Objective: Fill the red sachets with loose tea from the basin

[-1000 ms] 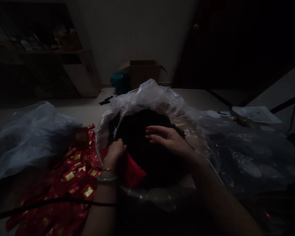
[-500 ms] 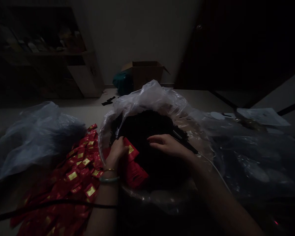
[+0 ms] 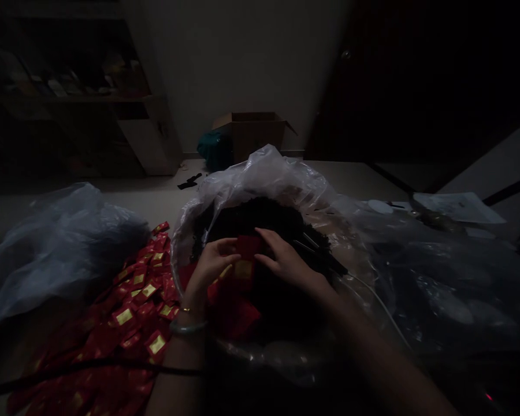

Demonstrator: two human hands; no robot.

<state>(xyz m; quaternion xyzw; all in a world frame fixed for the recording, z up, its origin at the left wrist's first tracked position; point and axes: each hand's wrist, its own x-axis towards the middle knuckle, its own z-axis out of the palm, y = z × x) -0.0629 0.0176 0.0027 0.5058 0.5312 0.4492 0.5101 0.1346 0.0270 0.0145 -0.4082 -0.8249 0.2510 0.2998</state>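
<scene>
A small red packet (image 3: 244,249) with a gold label is upright between my two hands, over a plastic-lined round container (image 3: 176,242). My left hand (image 3: 210,263) has its thumb and fingers at the packet's left edge. My right hand (image 3: 286,260) pinches at its right edge. Below them, more red packets (image 3: 236,315) lie at the container's near left side. Dark, loose, leaf-like material (image 3: 264,214) fills the container. On it, right of my right hand, rests a dark-handled corded tool (image 3: 329,260) with thin metal tips. The dim light hides fine detail.
Left of the container spreads a heap of red packets with gold labels (image 3: 149,292), beside a clear plastic bag (image 3: 65,231). More plastic sheeting (image 3: 437,289) covers the right side. A cardboard box (image 3: 257,136) and a teal bag (image 3: 215,150) stand by the wall. A black cable (image 3: 91,365) crosses the lower left.
My left hand has brought a red packet rightward and up from the container's left side. My right hand has moved left, and its fingers have closed onto the packet's edge.
</scene>
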